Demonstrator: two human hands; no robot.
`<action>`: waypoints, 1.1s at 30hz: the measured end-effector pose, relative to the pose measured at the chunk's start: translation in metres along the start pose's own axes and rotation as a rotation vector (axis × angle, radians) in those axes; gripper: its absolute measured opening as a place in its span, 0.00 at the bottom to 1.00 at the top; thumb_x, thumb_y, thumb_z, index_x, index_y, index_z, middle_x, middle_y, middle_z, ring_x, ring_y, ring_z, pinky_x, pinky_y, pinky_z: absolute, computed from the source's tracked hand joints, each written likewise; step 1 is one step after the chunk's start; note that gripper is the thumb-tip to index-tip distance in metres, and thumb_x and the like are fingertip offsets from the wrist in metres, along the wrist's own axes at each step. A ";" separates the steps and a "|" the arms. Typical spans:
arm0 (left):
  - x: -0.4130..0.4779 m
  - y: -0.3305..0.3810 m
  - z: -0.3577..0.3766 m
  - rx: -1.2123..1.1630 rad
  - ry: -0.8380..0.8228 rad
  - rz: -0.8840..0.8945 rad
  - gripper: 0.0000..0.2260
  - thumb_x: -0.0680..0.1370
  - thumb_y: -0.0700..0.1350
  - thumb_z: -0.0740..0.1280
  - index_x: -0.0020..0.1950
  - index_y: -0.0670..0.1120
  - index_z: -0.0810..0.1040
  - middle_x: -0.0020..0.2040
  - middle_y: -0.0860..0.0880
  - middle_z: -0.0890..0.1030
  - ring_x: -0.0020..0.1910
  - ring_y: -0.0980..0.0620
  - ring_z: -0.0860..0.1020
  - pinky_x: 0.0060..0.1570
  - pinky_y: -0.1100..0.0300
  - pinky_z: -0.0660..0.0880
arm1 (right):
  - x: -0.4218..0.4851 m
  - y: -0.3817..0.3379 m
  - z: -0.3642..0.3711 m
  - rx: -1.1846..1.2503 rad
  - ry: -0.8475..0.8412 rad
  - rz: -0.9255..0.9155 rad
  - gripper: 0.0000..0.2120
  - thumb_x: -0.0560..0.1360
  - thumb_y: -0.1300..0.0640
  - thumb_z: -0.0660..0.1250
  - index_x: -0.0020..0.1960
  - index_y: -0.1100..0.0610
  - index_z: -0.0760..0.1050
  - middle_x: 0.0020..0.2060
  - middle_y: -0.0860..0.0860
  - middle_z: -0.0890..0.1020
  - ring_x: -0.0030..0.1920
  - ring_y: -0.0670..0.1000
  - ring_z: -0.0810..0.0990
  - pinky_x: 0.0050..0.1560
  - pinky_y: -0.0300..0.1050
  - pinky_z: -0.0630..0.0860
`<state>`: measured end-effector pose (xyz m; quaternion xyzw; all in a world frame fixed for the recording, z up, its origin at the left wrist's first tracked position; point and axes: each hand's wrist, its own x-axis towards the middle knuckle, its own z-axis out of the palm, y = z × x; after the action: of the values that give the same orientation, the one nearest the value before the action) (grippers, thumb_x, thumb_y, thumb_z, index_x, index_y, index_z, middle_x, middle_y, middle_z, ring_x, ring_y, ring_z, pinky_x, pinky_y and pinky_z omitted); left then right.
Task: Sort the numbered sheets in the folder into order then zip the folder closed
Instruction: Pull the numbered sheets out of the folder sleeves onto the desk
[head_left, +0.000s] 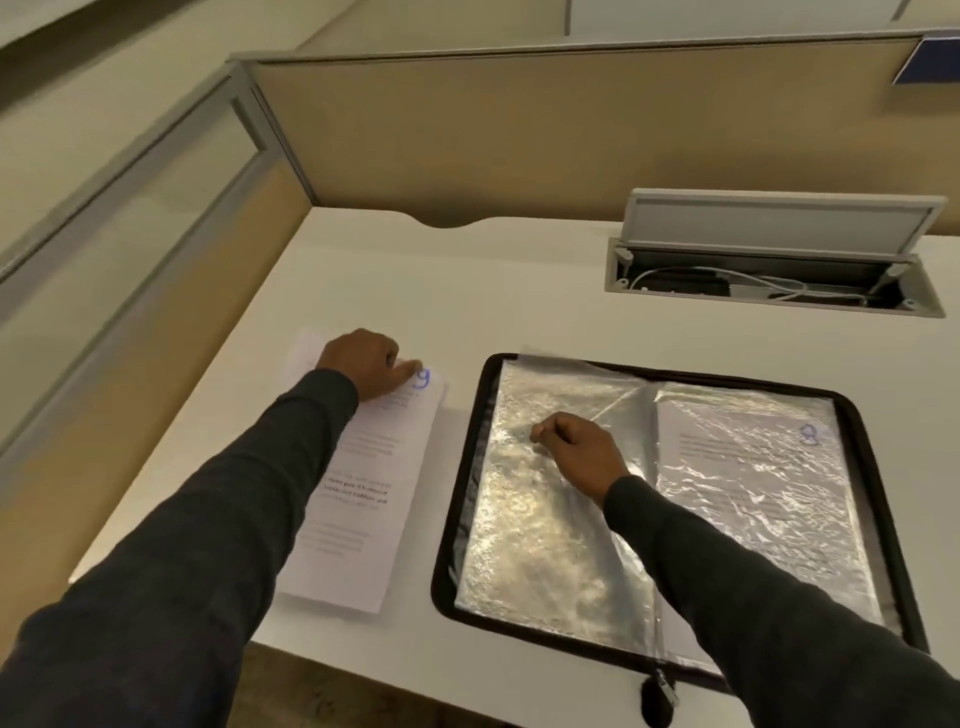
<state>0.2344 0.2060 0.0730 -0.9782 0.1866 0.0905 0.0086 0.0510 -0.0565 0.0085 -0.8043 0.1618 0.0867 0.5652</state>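
Glossy crinkled plastic sleeves (550, 519), matt paper (358, 519)

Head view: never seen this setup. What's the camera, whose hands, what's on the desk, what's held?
No machine here: one wide-angle camera worn on a person's head looks down at their bare hands. On the white desk lies an open black zip folder of clear sleeves, and left of it a pile of loose sheets, the top one marked 9 in blue. The left hand rests on that pile; whether it pinches a sheet is unclear. The right hand pinches a clear sleeve in the folder. A sleeved page on the folder's right bears a blue number, hard to read. At the back, a cable tray stands open.
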 end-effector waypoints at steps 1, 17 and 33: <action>0.001 -0.003 0.008 0.016 -0.033 -0.003 0.23 0.77 0.63 0.62 0.31 0.48 0.67 0.30 0.49 0.72 0.34 0.46 0.73 0.35 0.58 0.67 | 0.002 0.000 0.003 -0.029 -0.021 -0.003 0.09 0.80 0.50 0.66 0.45 0.53 0.80 0.46 0.44 0.85 0.50 0.44 0.82 0.52 0.39 0.76; 0.014 -0.014 0.064 0.054 -0.170 -0.020 0.23 0.76 0.67 0.60 0.41 0.47 0.70 0.51 0.46 0.70 0.45 0.46 0.74 0.49 0.53 0.75 | -0.023 0.000 -0.022 -0.172 0.066 -0.019 0.10 0.80 0.46 0.67 0.50 0.51 0.81 0.48 0.44 0.84 0.49 0.41 0.80 0.46 0.30 0.68; 0.009 0.183 0.058 -0.124 0.003 0.321 0.14 0.77 0.60 0.64 0.45 0.49 0.74 0.52 0.50 0.71 0.48 0.50 0.73 0.51 0.53 0.73 | -0.076 0.119 -0.178 -0.474 0.606 0.439 0.26 0.76 0.48 0.72 0.70 0.58 0.73 0.66 0.62 0.75 0.66 0.65 0.73 0.65 0.59 0.72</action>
<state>0.1651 0.0355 0.0171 -0.9347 0.3344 0.1007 -0.0668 -0.0705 -0.2481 -0.0101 -0.8472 0.4630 -0.0004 0.2605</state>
